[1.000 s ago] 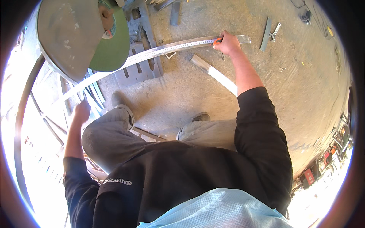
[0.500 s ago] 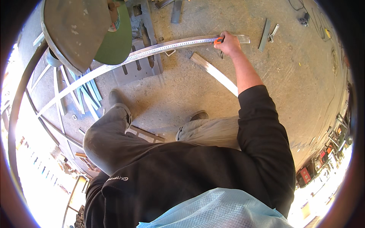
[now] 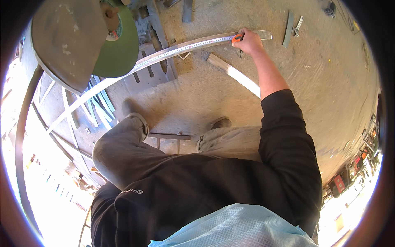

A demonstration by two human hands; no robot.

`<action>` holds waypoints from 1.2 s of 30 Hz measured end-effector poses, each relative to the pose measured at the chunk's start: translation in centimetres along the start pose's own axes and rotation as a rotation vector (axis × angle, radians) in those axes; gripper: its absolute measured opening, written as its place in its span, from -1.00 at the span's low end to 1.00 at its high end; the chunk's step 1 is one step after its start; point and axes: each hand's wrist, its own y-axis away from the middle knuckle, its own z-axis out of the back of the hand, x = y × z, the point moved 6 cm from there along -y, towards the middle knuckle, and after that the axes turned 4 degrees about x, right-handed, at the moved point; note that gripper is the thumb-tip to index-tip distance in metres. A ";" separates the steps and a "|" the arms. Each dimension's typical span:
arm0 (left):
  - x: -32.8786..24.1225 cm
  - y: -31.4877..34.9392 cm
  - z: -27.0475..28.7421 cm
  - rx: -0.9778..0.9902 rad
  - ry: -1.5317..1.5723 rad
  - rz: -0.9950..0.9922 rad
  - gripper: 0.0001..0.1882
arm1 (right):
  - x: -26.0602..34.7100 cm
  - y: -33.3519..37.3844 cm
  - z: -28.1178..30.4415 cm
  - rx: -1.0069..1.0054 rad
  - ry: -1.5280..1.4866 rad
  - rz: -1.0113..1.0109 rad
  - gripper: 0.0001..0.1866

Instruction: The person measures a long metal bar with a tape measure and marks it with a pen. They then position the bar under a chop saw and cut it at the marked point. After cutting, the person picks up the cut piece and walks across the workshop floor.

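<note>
My right hand (image 3: pixel 251 43) is closed around an orange and black tape measure (image 3: pixel 237 38) at the far middle of the view. Its blade (image 3: pixel 181 50) runs out to the left along a long metal bar (image 3: pixel 262 35), and the bar's right end shows just past my hand. On the left, a dark guard and a green disc (image 3: pixel 119 45) of a cutting machine stand over the bar and hide part of it. My left hand is out of view; only the upper sleeve on that side shows.
A shorter metal bar (image 3: pixel 242 80) lies below my right hand. A slotted metal plate (image 3: pixel 142 78) sits beneath the long bar. An adjustable wrench (image 3: pixel 298 26) and a flat strip (image 3: pixel 288 29) lie at upper right, several blue-grey strips (image 3: pixel 98 108) at left. Beside my legs is a low frame (image 3: pixel 169 136).
The view has shifted slightly, with the cutting machine now farther left. My right hand stays on the tape measure by the bar's right end, and the blade remains drawn out.
</note>
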 end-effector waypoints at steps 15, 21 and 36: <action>-3.9 -5.0 8.3 -0.010 -0.155 -0.129 -0.62 | 0.7 1.4 -0.6 -0.117 0.009 -0.130 -0.38; -5.4 -7.7 11.3 -0.031 -0.215 -0.220 -0.60 | 1.9 2.0 -1.1 -0.176 0.017 -0.167 -0.50; -11.4 -10.1 18.7 -0.350 -0.334 -0.734 -0.41 | 3.5 17.8 6.3 -0.519 -0.021 -0.080 -0.45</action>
